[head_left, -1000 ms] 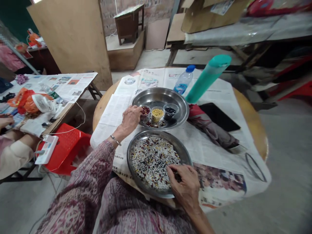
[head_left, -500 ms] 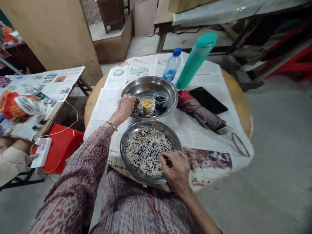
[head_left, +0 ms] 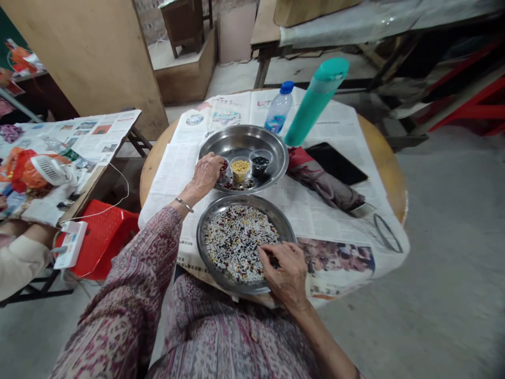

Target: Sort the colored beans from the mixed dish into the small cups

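My left hand [head_left: 209, 167] is at a small clear cup of dark red beans [head_left: 224, 169], its fingers bent together over the cup's left side. What the fingertips hold, if anything, is hidden. Beside that cup stand a cup of yellow beans [head_left: 240, 167] and a cup of black beans [head_left: 260, 161], all in a steel basin [head_left: 244, 134] with loose beans on its bottom. Nearer me, a round steel tray [head_left: 202, 231] carries mixed white, red, yellow and black grains [head_left: 240, 242]. Over its right edge my right hand [head_left: 286, 268] is curled, thumb against the fingers; their contents are hidden.
Behind the basin stand a plastic bottle [head_left: 279, 108] with a blue cap and a tall teal bottle [head_left: 315, 105]. To the right lie a folded umbrella [head_left: 329, 184] and a dark tablet [head_left: 337, 162] on newspaper. A side table at left holds a small white fan [head_left: 49, 169].
The view has shifted slightly. My left hand stays at the red bean cup and my right hand stays curled over the tray's right side, with little change in either.
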Demonstrator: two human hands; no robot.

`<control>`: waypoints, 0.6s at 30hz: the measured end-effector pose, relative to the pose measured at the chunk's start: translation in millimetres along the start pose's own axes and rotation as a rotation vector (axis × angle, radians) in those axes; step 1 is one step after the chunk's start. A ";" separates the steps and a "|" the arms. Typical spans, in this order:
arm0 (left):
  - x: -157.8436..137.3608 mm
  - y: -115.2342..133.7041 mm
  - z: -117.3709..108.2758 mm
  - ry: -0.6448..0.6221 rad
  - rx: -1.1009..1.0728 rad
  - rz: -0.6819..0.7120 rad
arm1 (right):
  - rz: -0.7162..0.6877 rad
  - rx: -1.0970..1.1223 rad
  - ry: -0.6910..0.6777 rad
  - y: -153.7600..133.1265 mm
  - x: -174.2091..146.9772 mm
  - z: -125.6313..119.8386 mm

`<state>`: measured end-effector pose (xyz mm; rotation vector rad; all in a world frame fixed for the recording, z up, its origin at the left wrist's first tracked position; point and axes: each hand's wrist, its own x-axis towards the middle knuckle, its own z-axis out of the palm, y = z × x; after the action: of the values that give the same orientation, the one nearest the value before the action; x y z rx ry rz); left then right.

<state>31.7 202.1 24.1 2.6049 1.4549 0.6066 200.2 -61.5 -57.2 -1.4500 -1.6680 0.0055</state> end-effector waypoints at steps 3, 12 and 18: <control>-22.8 18.2 -12.3 0.062 -0.081 0.057 | 0.003 0.004 0.003 0.0 0.0 0.2; -165.4 87.8 -9.0 -0.670 -0.182 0.535 | 0.033 -0.001 0.006 0.3 -2.1 1.4; -159.0 90.1 15.9 -0.549 0.052 0.496 | 0.037 0.010 0.003 2.0 -3.7 2.9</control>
<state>35.6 22.4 -12.6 2.8522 0.6786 -0.1302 199.7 -62.3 -62.3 -1.4721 -1.6363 0.0317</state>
